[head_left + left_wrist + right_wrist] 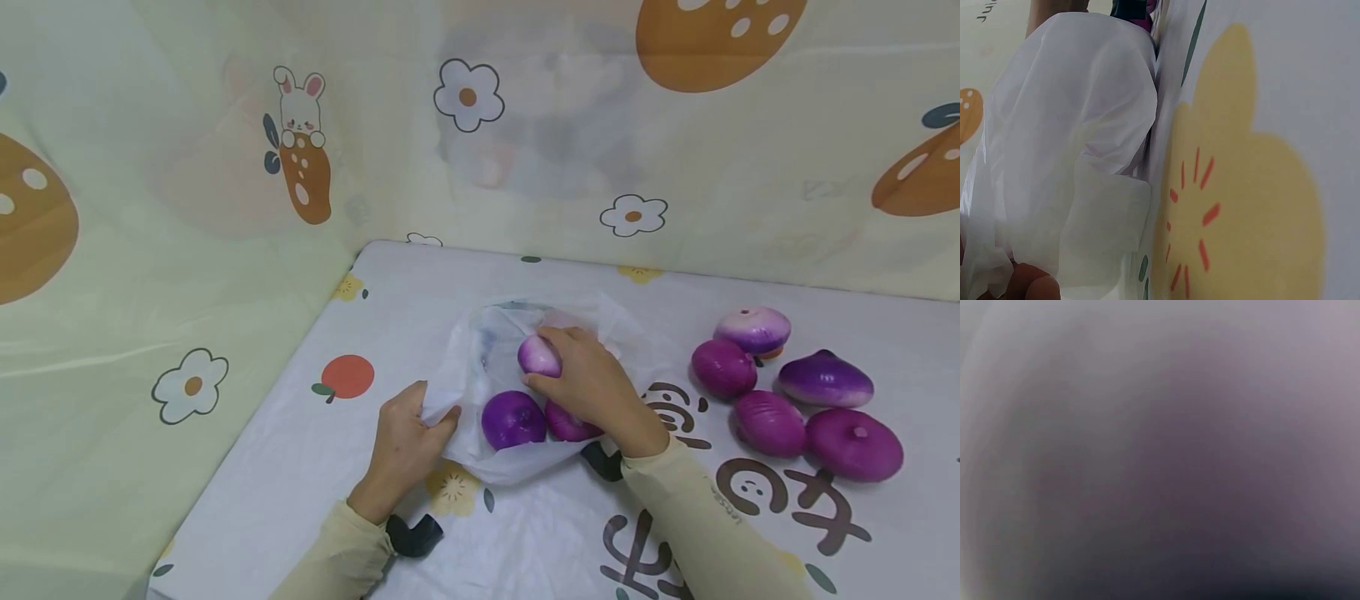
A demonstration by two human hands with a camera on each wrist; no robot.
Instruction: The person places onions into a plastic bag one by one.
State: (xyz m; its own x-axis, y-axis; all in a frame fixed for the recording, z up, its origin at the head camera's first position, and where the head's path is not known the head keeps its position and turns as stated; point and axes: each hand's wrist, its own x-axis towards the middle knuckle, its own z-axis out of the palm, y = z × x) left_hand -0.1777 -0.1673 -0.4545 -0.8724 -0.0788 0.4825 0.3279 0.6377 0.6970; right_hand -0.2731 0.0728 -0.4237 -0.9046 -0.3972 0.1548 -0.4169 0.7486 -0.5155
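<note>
A thin white plastic bag (517, 467) lies mouth-up on the table. My left hand (408, 437) pinches its left rim between thumb and fingers; the left wrist view shows fingertips (1032, 284) at the bag's edge. Over the opening, my right hand (588, 375) grips a pale purple-and-white onion (538, 357). Inside the bag sit a deep purple onion (513, 419) and a magenta onion (567, 423), the latter partly covered by the right hand. The right wrist view is a grey-purple blur, too close to make anything out.
Right of the bag, several onions stand grouped: a white-topped one (753, 329), a magenta one (723, 368), a dark-tipped one (825, 379), a ridged one (770, 423) and a broad flat one (855, 444). A patterned cloth (540, 542) covers the table; printed curtains (540, 167) rise behind and left.
</note>
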